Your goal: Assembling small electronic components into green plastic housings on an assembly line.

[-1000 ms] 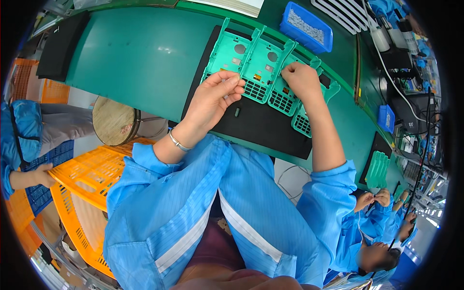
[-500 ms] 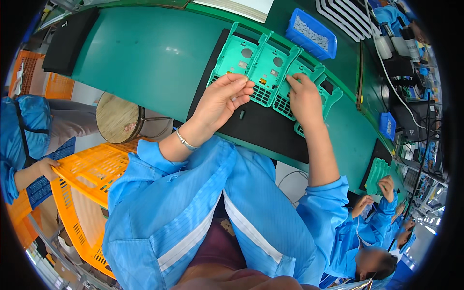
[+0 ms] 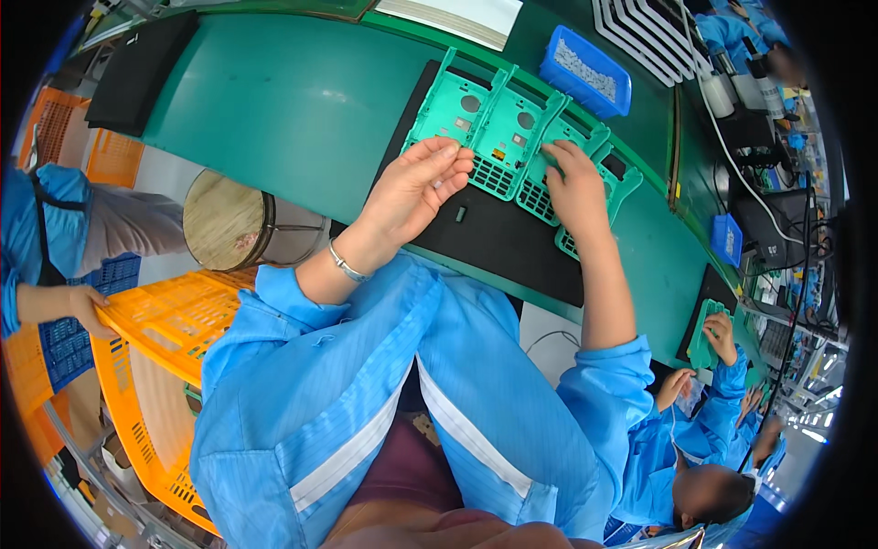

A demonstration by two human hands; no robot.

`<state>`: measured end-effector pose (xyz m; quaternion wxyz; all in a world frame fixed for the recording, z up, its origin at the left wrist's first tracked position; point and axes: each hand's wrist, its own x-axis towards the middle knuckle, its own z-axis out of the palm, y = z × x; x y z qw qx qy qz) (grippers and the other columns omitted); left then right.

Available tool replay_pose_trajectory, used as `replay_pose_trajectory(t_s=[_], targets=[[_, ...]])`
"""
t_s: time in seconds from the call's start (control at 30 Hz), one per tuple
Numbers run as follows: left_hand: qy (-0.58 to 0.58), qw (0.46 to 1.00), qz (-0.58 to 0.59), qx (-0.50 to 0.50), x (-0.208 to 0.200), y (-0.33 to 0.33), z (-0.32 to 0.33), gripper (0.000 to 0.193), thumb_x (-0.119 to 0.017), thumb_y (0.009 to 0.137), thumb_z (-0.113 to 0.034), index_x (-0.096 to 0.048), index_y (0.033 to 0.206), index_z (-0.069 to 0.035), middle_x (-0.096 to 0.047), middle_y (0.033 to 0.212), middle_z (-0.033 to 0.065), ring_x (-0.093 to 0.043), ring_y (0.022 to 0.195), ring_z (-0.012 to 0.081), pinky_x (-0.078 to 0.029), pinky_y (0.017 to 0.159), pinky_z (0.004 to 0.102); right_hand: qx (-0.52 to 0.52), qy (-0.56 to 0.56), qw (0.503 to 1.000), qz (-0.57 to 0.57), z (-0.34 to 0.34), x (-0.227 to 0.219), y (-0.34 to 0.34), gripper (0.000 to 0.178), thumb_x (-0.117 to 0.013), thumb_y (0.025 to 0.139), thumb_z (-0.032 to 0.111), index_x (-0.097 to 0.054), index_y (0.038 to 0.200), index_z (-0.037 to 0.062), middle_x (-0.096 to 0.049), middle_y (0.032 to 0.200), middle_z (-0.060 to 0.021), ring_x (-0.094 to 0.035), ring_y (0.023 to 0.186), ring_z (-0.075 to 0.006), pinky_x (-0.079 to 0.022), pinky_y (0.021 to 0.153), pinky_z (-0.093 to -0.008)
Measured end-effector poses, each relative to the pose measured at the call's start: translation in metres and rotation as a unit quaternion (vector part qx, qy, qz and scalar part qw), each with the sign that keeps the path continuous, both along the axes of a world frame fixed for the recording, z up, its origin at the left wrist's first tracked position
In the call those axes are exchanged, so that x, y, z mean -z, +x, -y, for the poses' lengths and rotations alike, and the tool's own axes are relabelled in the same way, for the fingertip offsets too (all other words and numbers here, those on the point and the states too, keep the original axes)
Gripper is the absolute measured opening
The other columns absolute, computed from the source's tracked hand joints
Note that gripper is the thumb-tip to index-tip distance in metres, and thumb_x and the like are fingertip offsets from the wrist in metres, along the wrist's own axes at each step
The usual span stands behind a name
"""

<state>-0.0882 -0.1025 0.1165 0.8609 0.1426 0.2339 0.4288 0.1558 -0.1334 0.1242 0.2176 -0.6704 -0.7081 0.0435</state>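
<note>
Several green plastic housings with grid ends lie side by side on a black mat (image 3: 508, 240). My left hand (image 3: 416, 192), with a bracelet at the wrist, is closed in a pinch in front of the leftmost housing (image 3: 450, 108); whatever sits between its fingertips is too small to make out. Over the third housing (image 3: 540, 174) hovers my right hand (image 3: 578, 188), thumb and fingers apart, nothing visible in them. Between the two hands lies the second housing (image 3: 498, 137). A small dark green piece (image 3: 460, 214) rests on the mat near my left wrist.
Behind the housings stands a blue bin (image 3: 585, 73) of small pale parts. A black panel (image 3: 142, 73) lies at the far left of the green table (image 3: 274, 101). A person's hand (image 3: 87, 309) grips an orange crate (image 3: 174, 316) at left. Co-workers sit at right.
My right thumb and fingers have spread slightly over the third housing. My left hand keeps its pinch, almost unmoved. The whole view has shifted a little.
</note>
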Motion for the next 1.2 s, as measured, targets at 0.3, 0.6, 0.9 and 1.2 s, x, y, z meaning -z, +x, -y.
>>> replay_pose_trajectory(t_s=[0.3,0.6,0.9,1.2], targets=[[0.01,0.998,0.049,0.024,0.005,-0.005,0.001,0.016,-0.056,0.09,-0.01,-0.056,0.104,-0.001,-0.059,0.091,0.0039,-0.058,0.08,0.0095,-0.05,0.075,0.021,0.008,-0.068,0.957,-0.283,0.014,-0.022,-0.057,0.023,-0.057,0.082,0.006,-0.065,0.104,0.0067,-0.063,0.107,-0.0109,-0.06,0.098,-0.0216,-0.046,0.086,-0.0295],[-0.007,1.0,0.02,0.016,0.003,-0.006,0.003,0.014,-0.057,0.089,-0.013,-0.057,0.1,-0.003,-0.061,0.09,0.0038,-0.06,0.082,0.01,-0.05,0.073,0.022,0.04,-0.15,0.866,-0.476,0.017,-0.024,-0.074,0.019,-0.06,0.084,0.009,-0.065,0.102,0.0035,-0.064,0.095,-0.0066,-0.06,0.084,-0.0116,-0.047,0.077,-0.0234],[-0.009,0.999,0.039,0.0,0.009,0.006,0.011,0.013,-0.06,0.088,-0.015,-0.057,0.097,-0.006,-0.059,0.086,0.0011,-0.057,0.075,0.0078,-0.048,0.073,0.0213,0.042,-0.119,0.898,-0.42,0.007,-0.042,-0.1,0.014,-0.065,0.081,0.013,-0.066,0.09,0.0009,-0.065,0.08,-0.004,-0.059,0.071,-0.0089,-0.048,0.066,-0.0219],[-0.013,1.0,0.009,0.015,0.007,0.004,0.013,0.024,-0.053,0.092,-0.019,-0.056,0.109,-0.001,-0.059,0.092,0.004,-0.056,0.083,0.0096,-0.047,0.077,0.0236,0.115,-0.175,0.905,-0.369,-0.012,-0.037,-0.083,0.016,-0.063,0.08,0.016,-0.067,0.084,0.0014,-0.065,0.074,-0.0034,-0.057,0.067,-0.006,-0.045,0.062,-0.0219]])
